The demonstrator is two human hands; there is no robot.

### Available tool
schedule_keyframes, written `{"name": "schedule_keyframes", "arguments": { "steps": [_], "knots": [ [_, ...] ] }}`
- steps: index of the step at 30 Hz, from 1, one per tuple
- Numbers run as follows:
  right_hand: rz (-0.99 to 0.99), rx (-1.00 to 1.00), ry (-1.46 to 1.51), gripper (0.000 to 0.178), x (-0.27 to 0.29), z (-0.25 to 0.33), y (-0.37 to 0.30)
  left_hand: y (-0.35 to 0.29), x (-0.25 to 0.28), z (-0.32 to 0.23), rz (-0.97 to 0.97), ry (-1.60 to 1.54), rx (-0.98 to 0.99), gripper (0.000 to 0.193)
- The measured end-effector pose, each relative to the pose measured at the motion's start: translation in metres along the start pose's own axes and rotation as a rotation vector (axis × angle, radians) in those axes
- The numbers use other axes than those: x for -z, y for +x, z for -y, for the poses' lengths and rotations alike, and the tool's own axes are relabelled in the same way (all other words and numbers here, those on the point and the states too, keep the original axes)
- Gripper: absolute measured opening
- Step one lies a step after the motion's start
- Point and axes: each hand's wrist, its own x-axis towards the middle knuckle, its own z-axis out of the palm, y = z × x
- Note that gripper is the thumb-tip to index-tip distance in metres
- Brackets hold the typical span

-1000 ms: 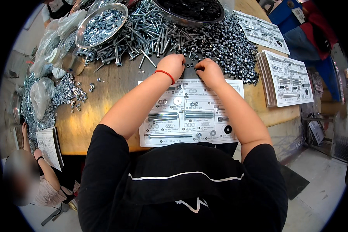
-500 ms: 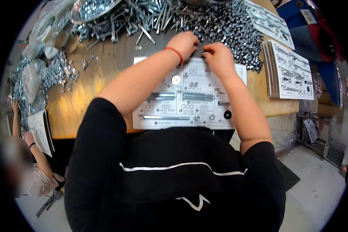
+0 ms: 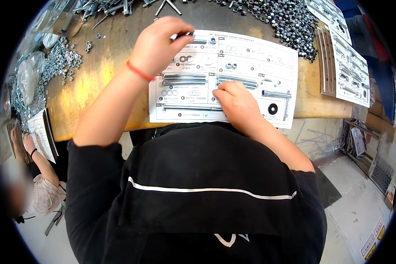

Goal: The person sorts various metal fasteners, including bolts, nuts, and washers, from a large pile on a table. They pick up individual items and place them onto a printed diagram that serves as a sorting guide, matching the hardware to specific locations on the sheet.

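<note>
A white printed card [image 3: 255, 42] with part pictures lies at the table's near edge, with metal hardware on several of its fields. My left hand [image 3: 156, 46], a red band at its wrist, hovers over the card's upper left corner. Its thumb and fingers close on small shiny metal pieces [image 3: 182, 36], whose kind is blurred. Low over the card's middle is my right hand [image 3: 238, 102], its fingers curled together; whatever they hold is hidden. Just beyond them lie bolts [image 3: 236, 81]. More bolts [image 3: 185, 79] rest to the left, and a black ring [image 3: 273, 108] to the right.
Dark nuts [image 3: 290, 26] are heaped at the far right, silver nuts [image 3: 66, 61] at the left beside plastic bags [image 3: 33, 79]. Loose bolts [image 3: 119, 6] lie along the far side. Stacked printed boards [image 3: 350, 68] stand right. Another person's arm [image 3: 44, 163] is at lower left.
Both hands have drawn back from the dark nuts toward me. The left has gone left over the card's upper corner; the right has come down to its middle. The view has shifted too.
</note>
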Motion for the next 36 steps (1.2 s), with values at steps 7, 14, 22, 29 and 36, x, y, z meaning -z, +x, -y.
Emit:
{"name": "schedule_keyframes", "arguments": {
  "steps": [7,14,22,29,36],
  "knots": [
    [-0.105,-0.009,0.012,0.024,0.013,0.01,0.004,-0.096,0.011,-0.005,0.217,0.035,-0.064,0.02],
    [-0.161,0.019,-0.022,0.025,0.028,0.007,0.008,-0.117,-0.004,-0.013,0.159,0.099,-0.022,0.021],
    [-0.221,-0.287,-0.1,0.022,0.067,-0.047,0.054,-0.112,0.018,-0.014,-0.04,-0.117,0.11,0.023],
    [-0.297,-0.32,-0.222,0.026,0.047,-0.131,0.14,-0.084,0.018,0.055,-0.264,-0.056,0.349,0.015],
    [-0.277,-0.513,-0.301,0.018,0.044,-0.146,0.151,-0.089,0.0,0.082,-0.37,-0.078,0.474,0.012]
  ]
}}
